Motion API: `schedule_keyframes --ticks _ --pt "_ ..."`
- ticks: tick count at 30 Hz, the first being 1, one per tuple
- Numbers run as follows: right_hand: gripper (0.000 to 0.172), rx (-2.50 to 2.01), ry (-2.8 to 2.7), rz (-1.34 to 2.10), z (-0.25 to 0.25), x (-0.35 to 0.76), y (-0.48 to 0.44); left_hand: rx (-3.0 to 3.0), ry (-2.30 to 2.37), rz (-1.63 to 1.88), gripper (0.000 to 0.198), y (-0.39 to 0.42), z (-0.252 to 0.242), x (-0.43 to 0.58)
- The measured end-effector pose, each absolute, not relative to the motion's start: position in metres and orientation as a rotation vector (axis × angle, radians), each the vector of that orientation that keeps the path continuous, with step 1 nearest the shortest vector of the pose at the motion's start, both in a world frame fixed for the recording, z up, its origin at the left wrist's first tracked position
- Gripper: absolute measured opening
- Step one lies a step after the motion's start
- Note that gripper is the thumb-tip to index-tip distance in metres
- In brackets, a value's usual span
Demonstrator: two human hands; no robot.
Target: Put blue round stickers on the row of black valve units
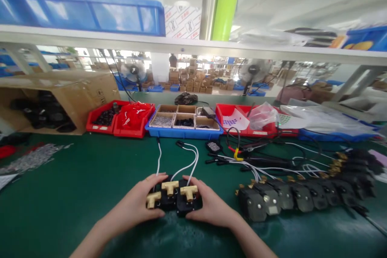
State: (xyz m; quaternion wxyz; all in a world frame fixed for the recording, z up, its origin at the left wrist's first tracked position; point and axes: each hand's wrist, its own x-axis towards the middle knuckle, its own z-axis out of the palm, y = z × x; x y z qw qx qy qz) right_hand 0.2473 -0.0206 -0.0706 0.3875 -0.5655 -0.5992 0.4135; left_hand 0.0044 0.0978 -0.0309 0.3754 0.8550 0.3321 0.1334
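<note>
Three small black valve units with brass T-shaped fittings (174, 197) sit side by side on the green bench mat (75, 185), white wires (189, 161) running away from them. My left hand (137, 205) cups the left end of the group, fingers curled on it. My right hand (210, 205) closes on the right end in the same way. Both hands press the three units together between them.
A curved row of several similar black units (302, 195) with wires lies to the right. Red bins (119, 119) and a blue compartment tray (184, 123) line the back. A cardboard box (54, 105) stands at back left, loose metal parts (30, 157) beside it.
</note>
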Motion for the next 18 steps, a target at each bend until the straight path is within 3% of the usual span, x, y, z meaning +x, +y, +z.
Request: schedule_keyframes --ticks 4,8,18 --pt "0.091 -1.429 -1.518 1.065 -0.075 0.248 -0.021 2.161 0.841 0.332 0.052 0.086 -0.018 0.011" --pt "0.088 -1.412 -1.564 1.072 -0.071 0.249 -0.022 2.122 0.852 0.301 0.050 0.081 -0.018 0.011" --pt "0.089 -1.502 -1.630 1.109 -0.065 0.248 -0.028 1.737 0.852 0.545 0.111 0.065 -0.038 -0.024"
